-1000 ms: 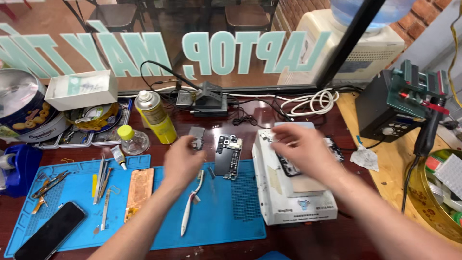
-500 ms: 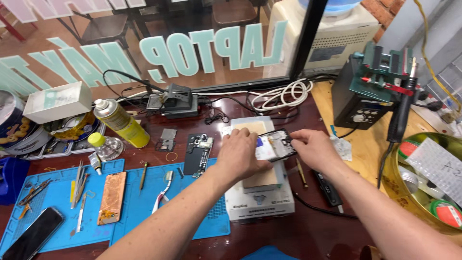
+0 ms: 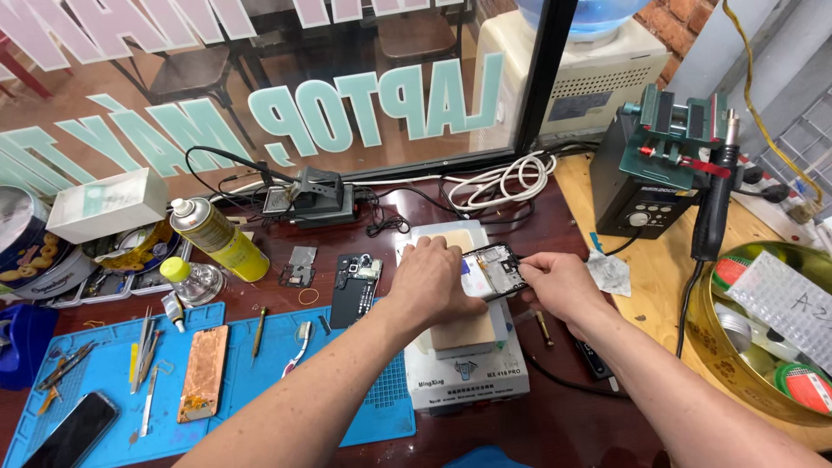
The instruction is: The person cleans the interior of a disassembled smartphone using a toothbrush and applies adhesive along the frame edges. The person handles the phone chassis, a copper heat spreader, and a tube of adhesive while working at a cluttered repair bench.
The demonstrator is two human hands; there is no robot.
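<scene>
1. Fingers of the right hand (image 3: 559, 284) are pinched on the right edge of an opened phone body (image 3: 490, 270), whose inner parts are turned upward.
2. Fingers of the left hand (image 3: 433, 279) are curled around the left end of the same phone body, so it is gripped from both sides.
3. The phone body is held tilted, just above the tan pad of a white heating plate (image 3: 464, 364), which is set near the middle of the dark red table (image 3: 555, 425).
4. To the left of the plate, a black phone part (image 3: 355, 289) is laid flat, and a small grey board (image 3: 299, 265) is seen just beyond it.
5. Further left, a blue work mat (image 3: 260, 373) is spread out; a copper-coloured panel (image 3: 204, 372), a toothbrush (image 3: 297, 347), tweezers (image 3: 146, 342) and a dark phone (image 3: 74, 431) are placed on it.
6. At the far left, a yellow spray can (image 3: 221, 239) is tipped on its side beside a small bottle with a yellow cap (image 3: 192, 279).
7. To the right, a black soldering station (image 3: 650, 186) is stood on a wooden top, and a round tin (image 3: 763, 338) is filled with tape rolls.
8. White cable (image 3: 503, 179) is coiled at the far edge, by the glass.
</scene>
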